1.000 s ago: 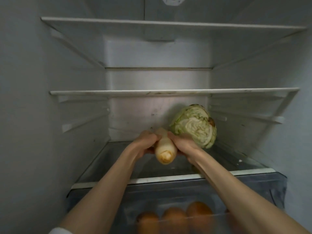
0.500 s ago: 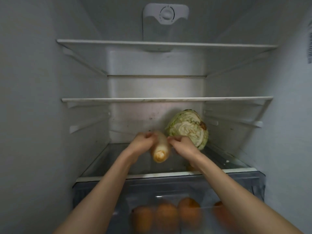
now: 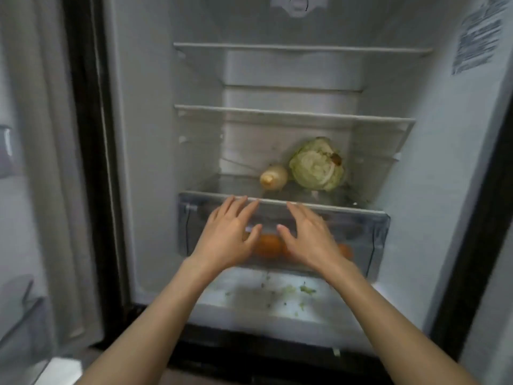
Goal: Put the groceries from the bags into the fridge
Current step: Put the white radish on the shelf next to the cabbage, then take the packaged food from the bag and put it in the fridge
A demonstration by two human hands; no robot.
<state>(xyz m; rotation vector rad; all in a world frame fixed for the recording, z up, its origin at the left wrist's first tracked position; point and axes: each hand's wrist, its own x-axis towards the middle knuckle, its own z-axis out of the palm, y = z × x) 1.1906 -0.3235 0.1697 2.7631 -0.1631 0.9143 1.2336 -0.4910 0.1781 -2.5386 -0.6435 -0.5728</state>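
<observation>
Withdrawing: we draw left hand (image 3: 229, 232) and right hand (image 3: 308, 234) clear, fingers spread, holding nothing.
Stock: radish (image 3: 273, 177) touching cabbage (image 3: 316, 165), bottom shelf (image 3: 222, 196).
Drawer (image 3: 361, 232): oranges (image 3: 268, 245), blurred, probably.
Advice: we avoid brushing the shelf edge.

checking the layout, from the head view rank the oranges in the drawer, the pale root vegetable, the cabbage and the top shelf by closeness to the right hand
1. Oranges, in the clear drawer right beside the right hand.
2. Pale root vegetable, on the glass shelf above the drawer, left of the cabbage.
3. Cabbage, same shelf, further right and back.
4. Top shelf, highest up, farthest.
</observation>
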